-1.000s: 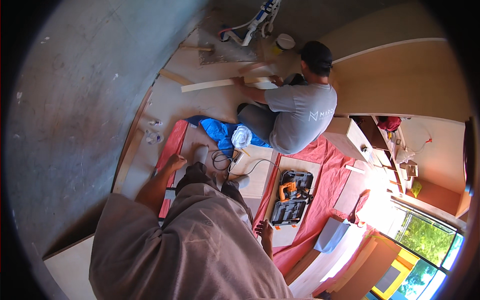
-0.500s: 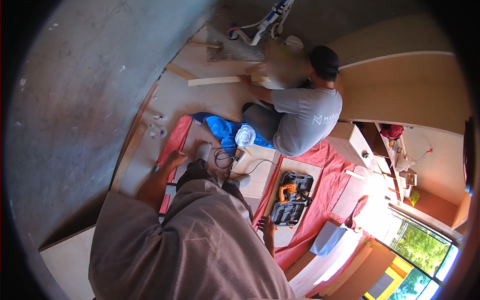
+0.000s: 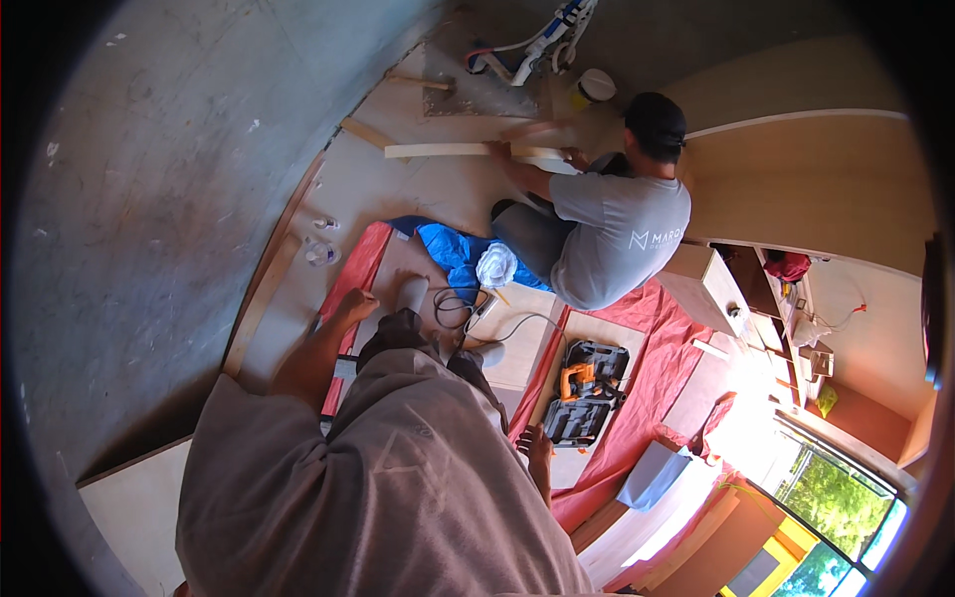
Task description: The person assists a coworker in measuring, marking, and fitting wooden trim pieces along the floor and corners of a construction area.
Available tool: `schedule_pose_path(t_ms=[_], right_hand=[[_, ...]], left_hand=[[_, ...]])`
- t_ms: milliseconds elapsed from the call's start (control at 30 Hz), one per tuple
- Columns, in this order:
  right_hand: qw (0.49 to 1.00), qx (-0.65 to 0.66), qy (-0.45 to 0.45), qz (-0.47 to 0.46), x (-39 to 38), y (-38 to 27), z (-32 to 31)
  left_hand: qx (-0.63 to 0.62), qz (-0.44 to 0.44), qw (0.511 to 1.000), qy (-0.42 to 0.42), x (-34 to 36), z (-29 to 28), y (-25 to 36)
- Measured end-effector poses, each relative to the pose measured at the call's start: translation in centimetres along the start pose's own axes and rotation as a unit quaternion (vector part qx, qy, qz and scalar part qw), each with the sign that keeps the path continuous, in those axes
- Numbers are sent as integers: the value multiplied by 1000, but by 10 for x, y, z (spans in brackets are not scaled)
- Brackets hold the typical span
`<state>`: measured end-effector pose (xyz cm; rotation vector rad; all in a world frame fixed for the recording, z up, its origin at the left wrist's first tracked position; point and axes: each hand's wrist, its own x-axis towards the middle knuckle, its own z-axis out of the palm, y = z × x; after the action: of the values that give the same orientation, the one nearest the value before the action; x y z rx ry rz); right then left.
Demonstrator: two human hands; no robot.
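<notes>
At the left, my left hand [image 3: 355, 306] hangs above the red sheet [image 3: 360, 267], its fingers curled in, and nothing shows in it. My right hand [image 3: 535, 444] hangs by my right side with its fingers slightly apart and holds nothing. Closest to it lies an open black tool case [image 3: 585, 420] with an orange power tool [image 3: 575, 382] inside. My feet stand on boards beside a dark cable [image 3: 460, 316]. Ahead, a co-worker [image 3: 619, 224] in a grey shirt and black cap crouches, both hands on a long pale wooden strip [image 3: 438, 150].
A blue sheet [image 3: 443, 244] with a crumpled white bundle [image 3: 495, 267] lies between us. Clear plastic bottles [image 3: 320, 254] stand near the grey wall [image 3: 149, 229]. Wooden battens [image 3: 261, 303] run along the wall's foot. Open cabinets [image 3: 756, 289] stand at the right. A bucket [image 3: 595, 86] is farther off.
The co-worker's head has lifted away from the strip, and the second hand now shows on it. The view has shifted slightly; my hands stay almost in place.
</notes>
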<state>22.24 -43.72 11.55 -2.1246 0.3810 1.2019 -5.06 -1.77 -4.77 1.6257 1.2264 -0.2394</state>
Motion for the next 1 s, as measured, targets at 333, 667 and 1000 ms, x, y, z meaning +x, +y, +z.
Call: schedule_pose_path(t_ms=[333, 667, 1000], right_hand=[[1000, 5, 0, -3, 2, -1, -1], [1000, 12, 5, 8, -1, 0, 4], [1000, 0, 2, -2, -1, -5, 2]], left_hand=[[18, -9, 1000, -16, 1, -5, 6], [34, -24, 999, -25, 0, -5, 9], [14, -58, 998, -25, -3, -5, 18]])
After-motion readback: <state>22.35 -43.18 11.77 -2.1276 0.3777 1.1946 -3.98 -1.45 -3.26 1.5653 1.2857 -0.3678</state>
